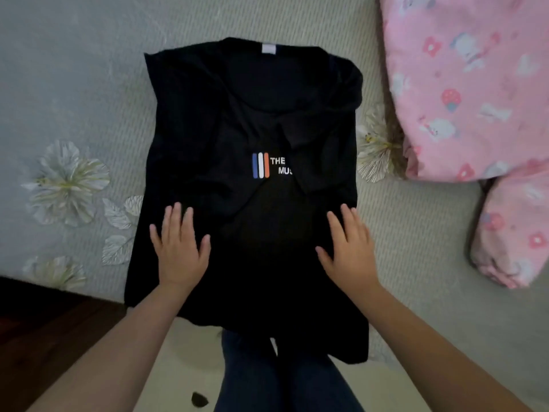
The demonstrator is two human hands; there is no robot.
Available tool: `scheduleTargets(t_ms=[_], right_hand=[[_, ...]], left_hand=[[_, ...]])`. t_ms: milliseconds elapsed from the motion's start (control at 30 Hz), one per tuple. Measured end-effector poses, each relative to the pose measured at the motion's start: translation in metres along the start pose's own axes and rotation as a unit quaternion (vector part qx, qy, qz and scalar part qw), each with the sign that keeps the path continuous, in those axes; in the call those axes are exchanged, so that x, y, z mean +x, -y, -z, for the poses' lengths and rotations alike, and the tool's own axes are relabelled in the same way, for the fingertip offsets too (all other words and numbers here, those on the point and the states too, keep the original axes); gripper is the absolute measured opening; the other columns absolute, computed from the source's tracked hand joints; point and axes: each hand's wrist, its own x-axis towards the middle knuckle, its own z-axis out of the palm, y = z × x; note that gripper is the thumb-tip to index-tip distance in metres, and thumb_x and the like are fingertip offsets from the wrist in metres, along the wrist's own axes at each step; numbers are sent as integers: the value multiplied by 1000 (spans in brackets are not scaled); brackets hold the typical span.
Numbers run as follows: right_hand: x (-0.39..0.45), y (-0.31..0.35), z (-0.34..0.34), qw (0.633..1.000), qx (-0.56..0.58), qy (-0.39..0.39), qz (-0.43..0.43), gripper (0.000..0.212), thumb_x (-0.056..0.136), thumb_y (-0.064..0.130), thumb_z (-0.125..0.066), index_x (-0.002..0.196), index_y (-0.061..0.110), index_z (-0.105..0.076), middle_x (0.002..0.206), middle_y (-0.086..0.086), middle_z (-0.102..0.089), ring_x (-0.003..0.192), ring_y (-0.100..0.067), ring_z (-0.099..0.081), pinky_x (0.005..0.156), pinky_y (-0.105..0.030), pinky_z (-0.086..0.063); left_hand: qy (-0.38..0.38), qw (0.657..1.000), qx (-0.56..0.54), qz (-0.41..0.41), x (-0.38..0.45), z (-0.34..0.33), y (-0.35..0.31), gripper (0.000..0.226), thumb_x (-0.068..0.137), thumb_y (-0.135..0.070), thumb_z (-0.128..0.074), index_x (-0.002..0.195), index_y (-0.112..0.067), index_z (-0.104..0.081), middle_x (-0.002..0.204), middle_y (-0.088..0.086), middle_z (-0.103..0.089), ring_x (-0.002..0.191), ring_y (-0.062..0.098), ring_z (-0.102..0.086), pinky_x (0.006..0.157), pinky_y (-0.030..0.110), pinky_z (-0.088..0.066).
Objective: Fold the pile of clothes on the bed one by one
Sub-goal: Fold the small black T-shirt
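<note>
A black T-shirt [237,129] lies front side up on the bed, collar away from me, with a blue, white and orange stripe print and white letters on the chest. Both of its sides are folded in toward the middle; the right sleeve covers part of the lettering. Its hem hangs over the bed's near edge. My left hand [178,245] presses flat on the lower left of the shirt, fingers straight and spread. My right hand [347,245] lies flat on the lower right part, fingers straight.
The bed sheet [89,99] is grey-green with pale flower prints. A pink patterned fabric [463,93] is heaped at the right side of the bed. Dark wooden floor [44,328] shows at the lower left, and my legs in dark trousers [267,379] stand against the bed's edge.
</note>
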Motion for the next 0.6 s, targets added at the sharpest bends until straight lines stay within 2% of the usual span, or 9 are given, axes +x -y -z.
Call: scheduleTargets(t_ms=[67,100,167,267,333,400,467,533,600], right_hand=[[-26,-17,-7,996,-25,40,-74,75,76,25,-71,138,1,-35,140,-26,-36,129,-41,-36,102,-50,-34],[-39,-25,-12,991,-16,58,-118,76,78,28,-70,139,3,-32,137,-24,-39,125,-40,-39,99,-47,-36],[-65,-36,-23,979,43,47,-194,62,79,26,-68,130,5,-40,117,-20,-53,106,-37,-52,87,-44,-43],[-99,-35,-41,954,120,45,-272,39,85,22,-62,116,3,-49,106,-16,-63,94,-33,-60,89,-45,-43],[-121,-31,-58,949,101,49,-295,28,86,22,-60,103,1,-54,92,-16,-66,84,-31,-60,88,-38,-37],[-142,-24,-72,943,76,28,-322,22,86,22,-60,90,1,-55,80,-17,-64,77,-31,-58,82,-34,-29],[-161,-17,-85,936,61,3,-348,20,85,20,-59,86,1,-56,75,-17,-63,77,-32,-58,84,-35,-27],[-177,-10,-96,926,42,-4,-375,18,86,18,-57,88,0,-59,78,-18,-64,83,-33,-57,90,-38,-28],[-191,-3,-106,915,32,0,-402,16,87,15,-53,90,1,-60,83,-20,-65,88,-34,-57,93,-39,-27]], left_hand=[[3,991,-28,128,-31,-2,24,60,90,-19,-52,137,8,-28,145,30,-24,136,43,-20,111,53,-8],[0,981,-41,190,-44,-3,34,63,91,-19,-54,139,8,-24,145,30,-23,136,42,-20,111,50,-11],[-3,965,-40,259,-64,-1,49,69,89,-24,-57,139,8,-23,142,31,-27,131,43,-25,108,49,-19],[-1,952,-47,301,-77,2,66,69,86,-35,-58,137,2,-30,137,27,-35,126,42,-32,103,51,-25],[0,942,-91,323,-82,4,75,60,86,-37,-57,132,-4,-38,133,20,-44,124,37,-38,103,48,-26],[24,938,-120,325,-91,6,81,47,86,-30,-58,124,-5,-43,125,17,-53,117,35,-46,99,42,-30],[65,932,-136,329,-109,5,84,38,86,-21,-57,119,-6,-46,118,18,-56,111,34,-50,87,34,-35],[99,925,-179,321,-128,2,85,29,87,-11,-55,115,-2,-51,113,20,-58,104,34,-54,75,28,-34],[117,911,-241,313,-144,0,87,24,91,-8,-51,112,3,-55,112,22,-59,103,33,-55,76,27,-37]])
